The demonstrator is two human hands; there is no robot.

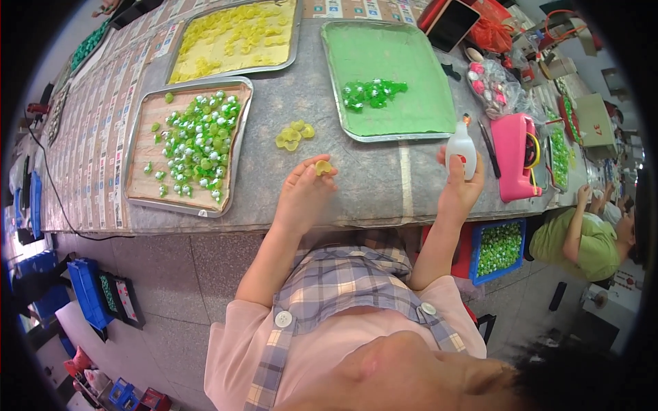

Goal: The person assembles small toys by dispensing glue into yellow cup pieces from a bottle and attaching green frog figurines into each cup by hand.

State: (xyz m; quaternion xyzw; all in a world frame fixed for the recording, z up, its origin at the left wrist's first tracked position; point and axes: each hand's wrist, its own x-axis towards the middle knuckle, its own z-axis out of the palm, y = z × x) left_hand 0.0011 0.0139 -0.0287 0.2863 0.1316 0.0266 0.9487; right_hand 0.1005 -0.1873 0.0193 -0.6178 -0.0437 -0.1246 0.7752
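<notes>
Between the fingertips of my left hand (301, 192) is a small yellow cup-shaped piece (323, 167), above the near part of the table. My right hand (460, 188) is wrapped round a white squeeze bottle (461, 147) with an orange-brown tip, held upright. A few loose yellow pieces (293, 135) lie on the grey table cover just beyond my left hand. To the left is a metal tray (133, 161) of green, white and yellow pieces (199, 137). Beyond my hands, a green-lined tray (391, 58) carries a cluster of green pieces (373, 94).
A tray of yellow pieces (233, 34) stands at the far left. On the right are a black pen-like tool (489, 147), a pink holder (515, 161) and a dark-screened tablet (452, 26). Below the table edge sits a blue crate (474, 253) of green pieces. A person in green (579, 236) sits farther right.
</notes>
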